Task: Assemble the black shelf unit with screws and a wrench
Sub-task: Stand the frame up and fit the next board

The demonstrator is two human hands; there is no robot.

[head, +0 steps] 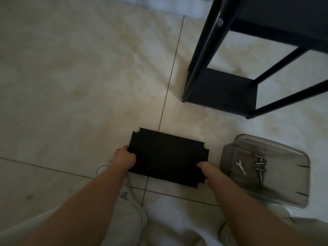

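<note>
My left hand [125,158] grips the near-left edge of the loose black shelf panel [166,157], fingers [122,149] curled round the edge. My right hand [208,170] holds the near-right edge; the thumb lies on the top face, and the rest of the fingers are hidden under the board, so I take it as a pinch. A hold on opposite short edges keeps the panel level and lets me steer it as one piece.

The panel sits low over the tiled floor [71,86], just in front of my knees; I cannot tell whether its far edge touches the tile. All four corners carry rounded notches. My judgement: these are meant to seat against the round posts of the frame, so orientation matters little, but alignment will.

To the right, just beside the panel, a clear plastic tray [287,197] lies on the floor. In it are a small wrench [241,167] and a cluster of screws [261,166], kept together so nothing rolls off over the tile, and within reach of my right hand.

Far right stands the partly built black shelf unit [221,93]: upright posts, a bottom shelf in place, another dark board higher up at the frame's edge. A screw head shows on the nearest post.

Judged step: carry the panel to the frame and seat it between the posts. Screws and wrench are untouched for this panel.
</note>
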